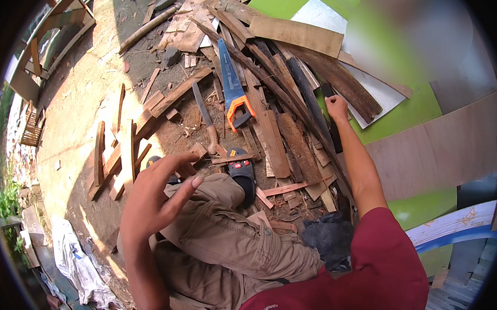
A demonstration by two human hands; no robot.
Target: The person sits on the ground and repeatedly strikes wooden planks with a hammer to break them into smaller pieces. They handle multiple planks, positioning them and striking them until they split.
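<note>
Hands: right hand [336,108] is stretched out over the woodpile, fingers curled onto the near end of a dark narrow slat [311,99]; the grasp looks closed, though the fingertips are partly hidden. Left hand [153,198] hangs free above the knee, fingers spread and loose, holding nothing.
Slat position: it lies among crossed boards at the right side of the pile [284,137], running away from the person, with a long thin stick just beside it and other planks overlapping its far part.
Doing it well: by my judgement, the slat should be drawn back along its own length, since boards overlie it and a sideways pull could shift the heap; the free hand could steady neighbouring pieces.
Materials: rough, weathered offcuts, splintered at the ends, brown to near-black; sawdust and chips on the dirt ground [85,90].
Tools: handsaw [231,86] with blue blade and orange handle lies flat on the planks; a long knife [204,115] with wooden handle rests left of it.
Surroundings: smooth green sheet [418,111], pale plywood panel [442,146], black sandal [242,169].
</note>
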